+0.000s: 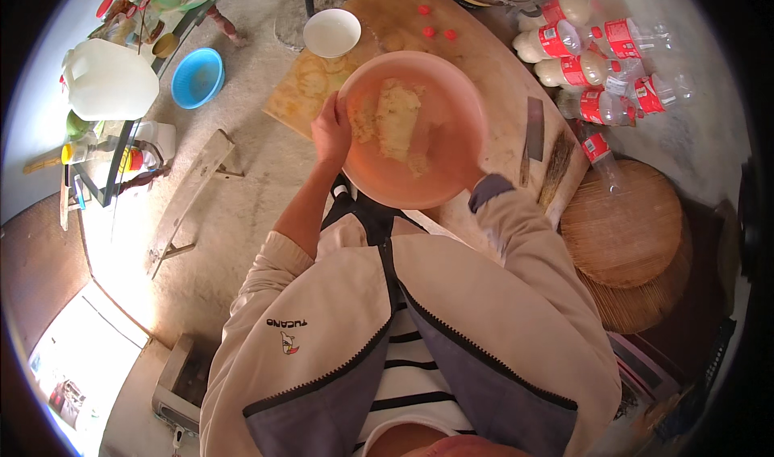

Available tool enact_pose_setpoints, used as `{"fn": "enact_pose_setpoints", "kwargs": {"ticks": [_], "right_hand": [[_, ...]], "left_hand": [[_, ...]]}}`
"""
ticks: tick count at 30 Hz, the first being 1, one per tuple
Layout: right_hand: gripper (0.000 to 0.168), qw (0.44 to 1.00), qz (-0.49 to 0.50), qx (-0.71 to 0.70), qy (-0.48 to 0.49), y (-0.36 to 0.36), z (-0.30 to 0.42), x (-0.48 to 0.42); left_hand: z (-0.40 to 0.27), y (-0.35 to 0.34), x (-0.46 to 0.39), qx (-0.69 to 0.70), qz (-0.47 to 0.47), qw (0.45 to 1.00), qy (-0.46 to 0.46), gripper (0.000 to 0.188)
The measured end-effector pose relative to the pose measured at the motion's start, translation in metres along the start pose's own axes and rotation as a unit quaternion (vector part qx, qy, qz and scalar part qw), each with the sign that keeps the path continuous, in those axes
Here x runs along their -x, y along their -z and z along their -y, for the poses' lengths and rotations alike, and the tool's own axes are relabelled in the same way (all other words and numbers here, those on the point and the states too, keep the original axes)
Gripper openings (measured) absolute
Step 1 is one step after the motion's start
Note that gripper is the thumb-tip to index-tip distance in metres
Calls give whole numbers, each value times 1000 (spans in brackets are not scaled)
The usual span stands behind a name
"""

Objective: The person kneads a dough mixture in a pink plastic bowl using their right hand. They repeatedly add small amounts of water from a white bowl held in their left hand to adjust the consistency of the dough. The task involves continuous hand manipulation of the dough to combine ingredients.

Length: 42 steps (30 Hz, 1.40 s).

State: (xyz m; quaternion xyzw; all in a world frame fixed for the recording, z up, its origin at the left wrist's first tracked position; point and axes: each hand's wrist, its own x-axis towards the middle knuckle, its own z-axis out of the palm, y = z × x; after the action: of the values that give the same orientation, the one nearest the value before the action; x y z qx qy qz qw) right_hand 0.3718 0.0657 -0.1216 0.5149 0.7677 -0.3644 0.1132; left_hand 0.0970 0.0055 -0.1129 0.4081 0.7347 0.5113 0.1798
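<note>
A pink plastic basin [458, 103] stands in front of me over the edge of the wooden board. Inside it lies a pale yellow, dough-like lump [398, 118], with crumbly bits around it. My left hand [332, 132] grips the basin's left rim, thumb up along the edge. From the lower right, my right hand [444, 153] reaches over the rim into the basin. Its fingers are at the lump's right side, and their colour blends with the basin, so their exact grip is unclear.
A white bowl [332, 32] and several red bottle caps [429, 31] rest on the wooden board [387, 9]. Plastic bottles [571, 70], some filled with pale contents, lie to the right, near a round slatted lid [623, 227]. Leftward are a blue basin [198, 78] and wooden bench [190, 197].
</note>
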Motion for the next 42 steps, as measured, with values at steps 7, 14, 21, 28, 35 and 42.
{"fn": "enact_pose_setpoints", "kwargs": {"ticks": [7,14,21,28,35,42], "right_hand": [[28,988,116,53,90,-52,37,5],[28,975,106,175,91,-37,6,1],[28,992,43,51,103,-1,38,-6],[37,965,-216,-122,81,-61,66,-69],[52,927,-372,-45,18,-9,36,-57],[46,933,-182,-310,7,-17,75,-73]], "left_hand": [[7,3,0,-3,-9,1000,-7,25],[1,2,0,2,-6,1000,-3,24],[6,7,1,-19,-8,1000,11,25],[-3,-3,0,-26,12,1000,3,25],[7,9,5,-49,27,998,20,25],[-7,4,4,-22,40,999,17,25]]}}
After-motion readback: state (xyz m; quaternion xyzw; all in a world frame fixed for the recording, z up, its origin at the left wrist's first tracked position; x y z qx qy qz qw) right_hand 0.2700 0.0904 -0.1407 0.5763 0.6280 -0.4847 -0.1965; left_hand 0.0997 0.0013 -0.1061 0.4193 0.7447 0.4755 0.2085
